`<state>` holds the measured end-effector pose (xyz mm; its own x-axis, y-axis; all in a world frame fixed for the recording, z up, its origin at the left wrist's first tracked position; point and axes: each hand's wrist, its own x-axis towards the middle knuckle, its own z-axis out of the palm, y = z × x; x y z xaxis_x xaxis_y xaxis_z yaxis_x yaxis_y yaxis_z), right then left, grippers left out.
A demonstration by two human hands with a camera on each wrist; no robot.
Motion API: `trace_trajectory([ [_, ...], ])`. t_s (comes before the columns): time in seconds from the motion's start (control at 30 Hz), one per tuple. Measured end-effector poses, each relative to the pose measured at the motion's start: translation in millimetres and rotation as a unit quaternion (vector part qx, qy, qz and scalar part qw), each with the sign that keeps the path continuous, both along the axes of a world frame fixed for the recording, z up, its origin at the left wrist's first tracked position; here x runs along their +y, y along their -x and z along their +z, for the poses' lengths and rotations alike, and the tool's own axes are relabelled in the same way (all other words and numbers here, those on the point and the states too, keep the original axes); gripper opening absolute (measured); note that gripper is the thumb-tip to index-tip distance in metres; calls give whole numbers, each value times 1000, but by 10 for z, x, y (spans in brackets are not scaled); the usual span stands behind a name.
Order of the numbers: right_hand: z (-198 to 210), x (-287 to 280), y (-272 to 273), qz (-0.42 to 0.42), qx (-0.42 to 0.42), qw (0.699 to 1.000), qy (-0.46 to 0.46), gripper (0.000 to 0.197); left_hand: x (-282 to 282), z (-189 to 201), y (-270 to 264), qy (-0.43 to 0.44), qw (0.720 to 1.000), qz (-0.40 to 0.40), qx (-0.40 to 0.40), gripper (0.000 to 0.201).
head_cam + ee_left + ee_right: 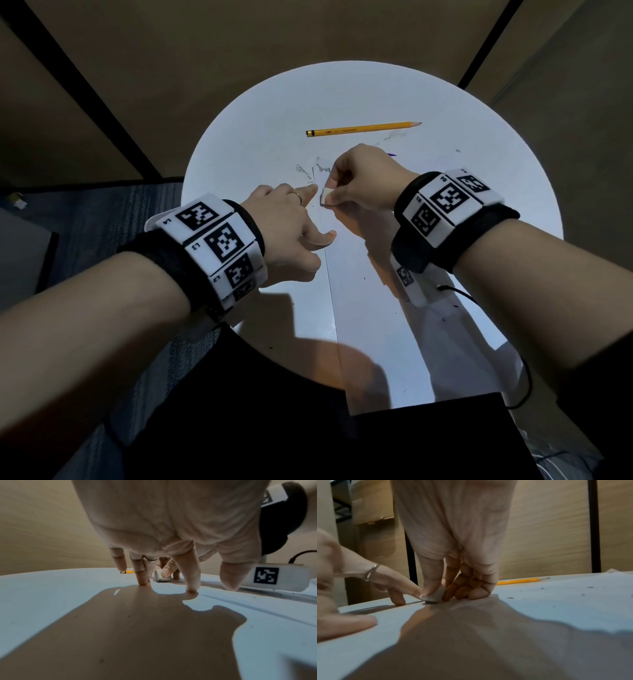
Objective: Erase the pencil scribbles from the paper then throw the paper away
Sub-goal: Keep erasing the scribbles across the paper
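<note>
Now right hand (356, 178) fingers (429, 577) pinch eraser (325, 198), its edge on paper (373, 274). Left hand (287, 226) fingers (143, 574) spread straight, pinning sheet at 9 o'clock. Short strokes away from pin; scribbles (303, 169) remain at 11. Pencil (363, 128) at 12 on tabletop (239, 144).

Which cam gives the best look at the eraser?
Right wrist: the eraser sits close and centred, pinched by the right hand and pressed on the paper. Head view shows it small; left wrist view shows it partly hidden behind fingers.
</note>
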<state>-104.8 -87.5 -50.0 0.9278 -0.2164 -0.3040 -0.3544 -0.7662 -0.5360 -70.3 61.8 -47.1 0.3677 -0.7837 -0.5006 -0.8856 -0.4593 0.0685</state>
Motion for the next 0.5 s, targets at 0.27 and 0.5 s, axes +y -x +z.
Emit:
trace_trajectory([
  [0.27, -69, 33, -84, -54, -46, 997, 40, 20, 15, 21, 2, 11, 1000, -19, 2, 40],
  [0.5, -21, -24, -32, -60, -24, 997, -33, 13, 25, 26, 24, 0, 999, -31, -14, 46],
])
